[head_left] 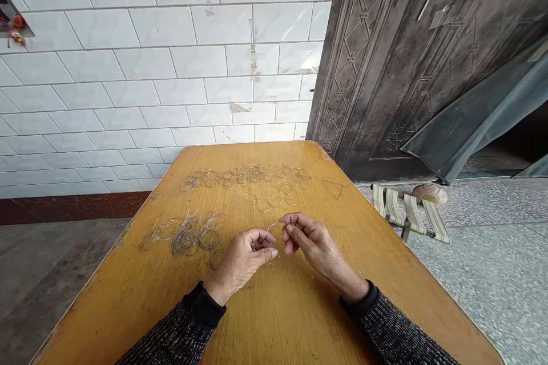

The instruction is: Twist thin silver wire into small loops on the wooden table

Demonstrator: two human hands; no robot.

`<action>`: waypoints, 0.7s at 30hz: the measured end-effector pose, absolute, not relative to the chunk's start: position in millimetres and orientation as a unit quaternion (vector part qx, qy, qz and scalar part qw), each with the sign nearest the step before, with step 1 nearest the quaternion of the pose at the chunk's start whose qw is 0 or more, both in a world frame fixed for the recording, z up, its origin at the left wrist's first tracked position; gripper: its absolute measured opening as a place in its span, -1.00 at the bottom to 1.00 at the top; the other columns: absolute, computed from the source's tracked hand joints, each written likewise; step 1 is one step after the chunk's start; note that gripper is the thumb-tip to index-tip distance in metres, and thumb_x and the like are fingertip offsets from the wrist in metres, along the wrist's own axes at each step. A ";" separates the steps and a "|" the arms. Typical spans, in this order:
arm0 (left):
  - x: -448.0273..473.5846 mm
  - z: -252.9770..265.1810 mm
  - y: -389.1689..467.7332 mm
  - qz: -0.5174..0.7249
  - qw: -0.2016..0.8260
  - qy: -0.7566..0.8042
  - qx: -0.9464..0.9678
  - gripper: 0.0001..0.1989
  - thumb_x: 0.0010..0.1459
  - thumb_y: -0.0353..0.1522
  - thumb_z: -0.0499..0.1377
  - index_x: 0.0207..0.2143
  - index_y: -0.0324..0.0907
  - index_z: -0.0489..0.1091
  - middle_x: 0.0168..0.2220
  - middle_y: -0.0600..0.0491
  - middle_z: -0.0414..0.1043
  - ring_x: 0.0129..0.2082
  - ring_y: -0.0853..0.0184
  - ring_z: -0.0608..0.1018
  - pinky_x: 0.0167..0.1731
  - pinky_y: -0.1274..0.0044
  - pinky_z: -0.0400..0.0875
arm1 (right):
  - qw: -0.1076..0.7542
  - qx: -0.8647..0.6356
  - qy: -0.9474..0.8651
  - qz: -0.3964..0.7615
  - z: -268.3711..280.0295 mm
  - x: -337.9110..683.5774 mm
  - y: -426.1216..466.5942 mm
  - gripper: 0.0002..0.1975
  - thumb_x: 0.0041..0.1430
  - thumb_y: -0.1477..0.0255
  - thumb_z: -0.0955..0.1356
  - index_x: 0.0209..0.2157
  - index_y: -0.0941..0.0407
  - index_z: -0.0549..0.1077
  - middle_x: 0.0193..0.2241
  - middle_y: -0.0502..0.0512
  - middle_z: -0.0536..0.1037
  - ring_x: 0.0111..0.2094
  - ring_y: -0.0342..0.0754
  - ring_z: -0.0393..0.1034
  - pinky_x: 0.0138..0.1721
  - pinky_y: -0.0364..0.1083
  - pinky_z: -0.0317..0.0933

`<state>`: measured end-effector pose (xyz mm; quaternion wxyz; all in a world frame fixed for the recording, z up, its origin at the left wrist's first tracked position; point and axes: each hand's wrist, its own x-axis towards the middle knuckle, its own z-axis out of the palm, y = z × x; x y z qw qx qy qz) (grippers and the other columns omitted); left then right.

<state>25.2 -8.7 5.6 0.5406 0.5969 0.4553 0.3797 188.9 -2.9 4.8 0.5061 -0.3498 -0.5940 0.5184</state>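
Note:
Between my two hands is a thin wire (269, 232), bent into a curve. My left hand (248, 252) pinches it between thumb and fingers. With thumb and forefinger my right hand (305, 238) grips the wire's other part, a little above the wooden table (295, 319). A loose wire loop (213, 262) shows partly behind my left hand. To the left lie several coils of wire (185, 236). Beyond my hands, a figure-eight wire shape (291, 194) and other bent pieces rest on the tabletop.
A row of looped wire shapes (242, 175) lies across the table's far part. A white tiled wall (171, 63) stands behind it. On the right are a dark carved door (359, 68), a grey curtain (479, 108) and a striped folding stool (413, 212).

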 end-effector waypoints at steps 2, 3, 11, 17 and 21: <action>26.1 6.4 -9.4 0.375 0.539 0.458 0.599 -0.83 -0.13 -0.39 0.20 -0.40 -0.22 0.34 -0.50 0.12 0.31 -0.46 0.43 0.34 -0.40 0.56 0.24 | 0.509 -0.345 -0.594 0.519 5.2 188.6 -3.2 -0.77 0.12 0.28 0.25 -0.26 0.14 0.31 -0.51 -0.04 0.35 -0.62 -0.26 0.29 -0.57 -0.20 0.18; 26.5 6.9 -9.7 0.374 0.538 0.458 0.601 -0.83 -0.13 -0.39 0.20 -0.41 -0.22 0.33 -0.50 0.13 0.31 -0.46 0.44 0.34 -0.41 0.56 0.24 | 0.510 -0.343 -0.595 0.518 5.3 188.6 -3.4 -0.77 0.13 0.28 0.24 -0.26 0.14 0.31 -0.51 -0.04 0.35 -0.62 -0.25 0.29 -0.56 -0.20 0.18; 26.3 8.1 -9.5 0.371 0.558 0.442 0.596 -0.86 -0.10 -0.34 0.20 -0.52 -0.22 0.30 -0.55 0.17 0.24 -0.53 0.48 0.26 -0.49 0.60 0.13 | 0.510 -0.348 -0.617 0.488 1.0 183.7 -5.5 -0.72 0.13 0.32 0.25 -0.13 0.11 0.25 -0.48 -0.02 0.33 -0.57 -0.23 0.25 -0.54 -0.18 0.16; 22.6 8.2 -7.5 0.388 0.608 0.463 0.515 -0.77 -0.12 -0.27 0.21 -0.51 -0.21 0.24 -0.62 0.22 0.14 -0.68 0.56 0.12 -0.66 0.63 -0.04 | 0.438 -0.375 -0.674 0.461 -1.1 179.0 -8.3 -0.76 0.04 0.34 0.32 -0.23 0.12 0.33 -0.50 -0.03 0.34 -0.53 -0.19 0.21 -0.50 -0.17 0.12; 24.5 7.4 -8.6 0.385 0.619 0.448 0.517 -0.74 -0.14 -0.26 0.24 -0.53 -0.22 0.23 -0.63 0.21 0.16 -0.69 0.56 0.16 -0.68 0.63 0.00 | 0.425 -0.365 -0.665 0.494 -1.5 175.8 -9.2 -0.81 0.08 0.30 0.29 -0.36 0.14 0.39 -0.63 -0.07 0.30 -0.61 -0.22 0.18 -0.55 -0.18 0.08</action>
